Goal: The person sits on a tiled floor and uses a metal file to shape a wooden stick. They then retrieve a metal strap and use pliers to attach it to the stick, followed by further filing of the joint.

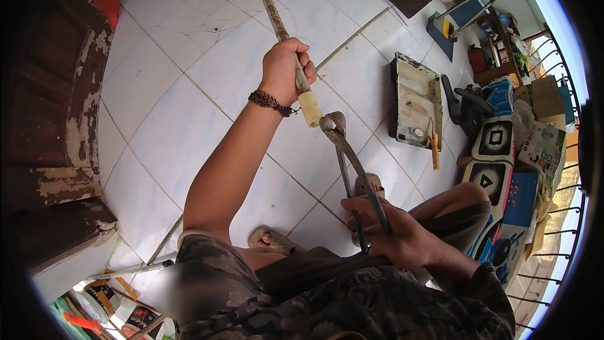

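Note:
My left hand (284,70) is closed round a long, worn pole (271,9) that slants away toward the far side of the floor. A cream-coloured sleeve (309,108) covers the pole's near end, just below my fist. My right hand (402,233) grips the handles of a pair of dark metal pincers (357,162). Their rounded jaws lie right beside the open end of the sleeve. Whether the jaws touch it I cannot tell. My right fingers partly hide the handles.
A paint-stained tray (416,97) lies on the tiled floor to the right, with an orange-handled tool (435,151) at its edge. Boxes and colourful panels (494,151) line the railing (576,204). A peeling brown door (69,101) stands left. Paint cans (100,299) sit lower left.

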The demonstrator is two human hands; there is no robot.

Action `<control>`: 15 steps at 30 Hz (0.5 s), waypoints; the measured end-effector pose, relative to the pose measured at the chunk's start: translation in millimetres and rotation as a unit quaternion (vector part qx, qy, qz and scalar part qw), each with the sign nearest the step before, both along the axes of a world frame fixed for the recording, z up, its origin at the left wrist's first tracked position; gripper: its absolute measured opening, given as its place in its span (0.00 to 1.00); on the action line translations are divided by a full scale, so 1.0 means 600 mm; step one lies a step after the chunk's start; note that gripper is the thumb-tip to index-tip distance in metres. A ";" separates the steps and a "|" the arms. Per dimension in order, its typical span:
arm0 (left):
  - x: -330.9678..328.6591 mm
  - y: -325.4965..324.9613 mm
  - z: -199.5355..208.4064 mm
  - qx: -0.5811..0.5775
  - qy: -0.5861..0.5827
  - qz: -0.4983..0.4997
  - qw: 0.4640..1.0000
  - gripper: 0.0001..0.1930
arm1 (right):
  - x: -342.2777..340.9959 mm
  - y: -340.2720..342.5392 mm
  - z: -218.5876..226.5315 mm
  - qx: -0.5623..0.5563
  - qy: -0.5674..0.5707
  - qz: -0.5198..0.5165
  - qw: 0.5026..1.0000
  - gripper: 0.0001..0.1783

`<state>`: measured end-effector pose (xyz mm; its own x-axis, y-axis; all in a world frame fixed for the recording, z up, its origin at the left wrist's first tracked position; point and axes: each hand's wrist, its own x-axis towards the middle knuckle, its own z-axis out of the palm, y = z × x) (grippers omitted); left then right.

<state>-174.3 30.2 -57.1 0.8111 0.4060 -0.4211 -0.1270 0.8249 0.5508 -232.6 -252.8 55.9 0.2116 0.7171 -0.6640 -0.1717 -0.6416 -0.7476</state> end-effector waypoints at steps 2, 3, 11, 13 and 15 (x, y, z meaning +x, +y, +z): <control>0.003 -0.006 -0.006 0.001 0.006 0.005 1.000 0.06 | 0.000 0.000 0.000 -0.005 -0.002 0.000 1.000 0.37; 0.006 -0.008 -0.010 0.001 0.008 0.007 1.000 0.06 | 0.002 -0.003 -0.002 -0.008 0.013 -0.005 1.000 0.37; 0.026 -0.033 -0.047 0.035 0.034 0.002 0.999 0.04 | 0.003 -0.010 -0.009 -0.062 0.044 -0.048 0.996 0.36; 0.031 -0.041 -0.055 0.045 0.042 0.011 0.998 0.05 | 0.006 -0.004 -0.009 -0.083 0.052 -0.046 0.994 0.36; 0.037 -0.047 -0.064 0.045 0.052 0.024 0.997 0.06 | 0.009 -0.002 -0.008 -0.108 0.032 -0.039 0.993 0.36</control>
<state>-152.4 2.0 -95.4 0.7439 0.4834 -0.4615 -0.1035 0.7656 0.6350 -227.4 -253.8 50.9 0.2142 0.5397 -0.8142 -0.2700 -0.7683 -0.5803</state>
